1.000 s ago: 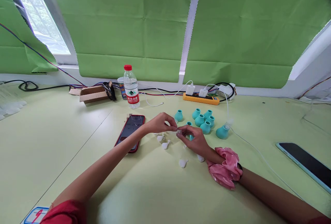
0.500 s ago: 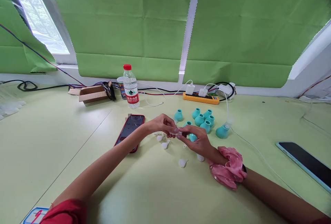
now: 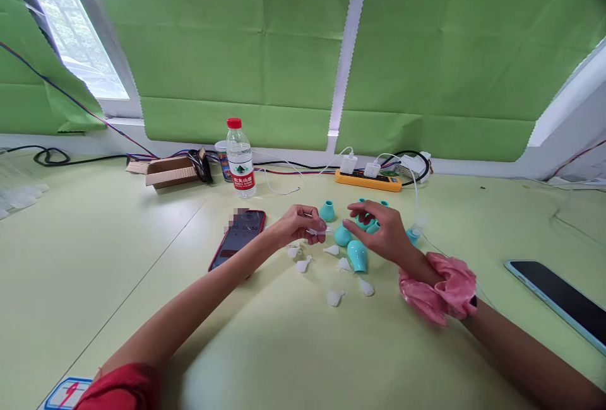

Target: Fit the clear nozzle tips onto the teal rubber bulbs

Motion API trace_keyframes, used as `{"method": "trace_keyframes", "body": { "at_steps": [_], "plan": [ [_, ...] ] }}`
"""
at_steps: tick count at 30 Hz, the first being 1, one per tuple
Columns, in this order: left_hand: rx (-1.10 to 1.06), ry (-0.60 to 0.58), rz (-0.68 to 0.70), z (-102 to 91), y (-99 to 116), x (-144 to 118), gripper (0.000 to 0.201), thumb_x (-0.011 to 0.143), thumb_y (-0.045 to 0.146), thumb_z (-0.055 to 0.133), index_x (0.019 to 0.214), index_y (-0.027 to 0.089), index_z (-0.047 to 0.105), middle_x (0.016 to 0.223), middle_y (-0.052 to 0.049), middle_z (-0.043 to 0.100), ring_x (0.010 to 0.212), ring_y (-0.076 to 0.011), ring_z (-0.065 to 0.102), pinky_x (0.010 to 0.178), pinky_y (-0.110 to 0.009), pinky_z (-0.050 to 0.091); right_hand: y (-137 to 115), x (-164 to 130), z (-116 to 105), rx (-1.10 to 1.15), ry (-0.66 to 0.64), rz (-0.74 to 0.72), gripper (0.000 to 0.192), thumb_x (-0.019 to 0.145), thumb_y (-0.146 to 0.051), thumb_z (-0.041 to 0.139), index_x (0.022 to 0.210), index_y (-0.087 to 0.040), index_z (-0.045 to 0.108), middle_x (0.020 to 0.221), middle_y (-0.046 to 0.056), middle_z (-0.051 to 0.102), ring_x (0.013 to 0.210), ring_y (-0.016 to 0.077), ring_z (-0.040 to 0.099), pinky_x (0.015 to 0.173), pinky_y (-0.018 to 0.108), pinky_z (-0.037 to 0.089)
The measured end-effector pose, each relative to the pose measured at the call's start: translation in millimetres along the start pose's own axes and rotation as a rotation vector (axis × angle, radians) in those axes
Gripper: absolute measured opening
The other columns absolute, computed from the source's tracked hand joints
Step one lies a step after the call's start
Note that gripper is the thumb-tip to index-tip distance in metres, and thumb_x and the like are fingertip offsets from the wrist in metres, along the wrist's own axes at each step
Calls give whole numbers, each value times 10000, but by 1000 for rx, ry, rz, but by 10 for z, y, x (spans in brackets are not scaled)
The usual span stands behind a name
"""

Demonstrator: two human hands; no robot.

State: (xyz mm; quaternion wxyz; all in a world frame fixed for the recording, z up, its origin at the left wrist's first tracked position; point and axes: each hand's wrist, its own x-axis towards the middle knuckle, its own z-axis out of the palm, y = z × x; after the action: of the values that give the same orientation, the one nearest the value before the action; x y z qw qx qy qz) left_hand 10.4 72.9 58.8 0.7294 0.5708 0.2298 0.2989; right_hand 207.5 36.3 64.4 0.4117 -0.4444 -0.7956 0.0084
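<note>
Head view only. The left hand (image 3: 297,223) pinches a small clear tip (image 3: 318,231) between thumb and fingers (image 3: 316,222); the piece is pale, almost see-through, thin and pointing to the right, held just above the worktop (image 3: 95,252). The left forearm runs up from the lower left, a red sleeve (image 3: 124,388) at its near end, wrist nearly straight.

The right hand (image 3: 386,233) hovers palm down over a group of teal bulbs (image 3: 326,210), its fingers (image 3: 360,208) loosely curled and spread, closed on nothing that I can see. One teal bulb lies on its side (image 3: 357,255) just below that hand, and another (image 3: 343,235) sits between the two hands, close to the clear tip. A pink scrunchie (image 3: 442,290) bunches round the right wrist, and the forearm leads away to the lower right.

More white tips (image 3: 334,298) lie scattered on the worktop in front of the hands, some near the tipped bulb. Left of the left hand is a red phone (image 3: 237,240), screen up. Further back stand a water bottle (image 3: 240,159) with a red cap, a small cardboard box (image 3: 171,171) and a yellow power strip (image 3: 367,180) with chargers plugged in. A white cable (image 3: 492,304) trails across the worktop past the right arm, and a second phone (image 3: 561,301) lies at the right edge. Green cloth (image 3: 426,50) covers the wall behind.
</note>
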Motion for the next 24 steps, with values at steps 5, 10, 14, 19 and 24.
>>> {"method": "trace_keyframes", "body": {
  "at_steps": [5, 10, 14, 19, 24],
  "plan": [
    [-27, -183, -12, -55, 25, -26, 263, 601, 194, 694, 769, 108, 512, 697, -85, 625, 592, -138, 580, 560, -245, 452, 167, -16, 134, -255, -303, 209, 432, 679, -432, 547, 989, -132, 532, 911, 117, 601, 776, 227, 554, 643, 313, 422],
    [2, -239, -17, -81, 56, -40, 363, 563, 190, 723, 875, 76, 576, 779, -120, 631, 664, -177, 594, 646, -307, 467, 196, -50, 218, -280, -435, 241, 237, 720, -371, 504, 803, -150, 517, 758, 91, 608, 723, 230, 566, 608, 306, 406],
    [96, -189, 49, -50, 115, -50, 297, 628, 238, 677, 861, 79, 584, 785, -118, 625, 700, -161, 581, 651, -271, 447, 74, -31, 141, -58, -203, 145, 207, 730, -312, 496, 869, -173, 428, 925, 81, 579, 824, 194, 548, 685, 288, 414],
    [269, 0, 172, 27, 196, -59, 309, 612, 195, 681, 889, 126, 562, 812, -69, 615, 756, -128, 556, 668, -215, 417, -84, -38, 85, 55, -110, 65, 206, 695, -256, 529, 873, -191, 447, 808, 21, 572, 712, 154, 533, 656, 263, 407],
    [438, 129, 271, 77, 210, -46, 374, 694, 270, 609, 1038, 151, 520, 858, -78, 612, 735, -123, 546, 601, -201, 413, -65, -35, 104, 69, -138, 101, 204, 728, -257, 490, 918, -185, 476, 802, 14, 565, 657, 141, 509, 641, 261, 398]
  ]
}}
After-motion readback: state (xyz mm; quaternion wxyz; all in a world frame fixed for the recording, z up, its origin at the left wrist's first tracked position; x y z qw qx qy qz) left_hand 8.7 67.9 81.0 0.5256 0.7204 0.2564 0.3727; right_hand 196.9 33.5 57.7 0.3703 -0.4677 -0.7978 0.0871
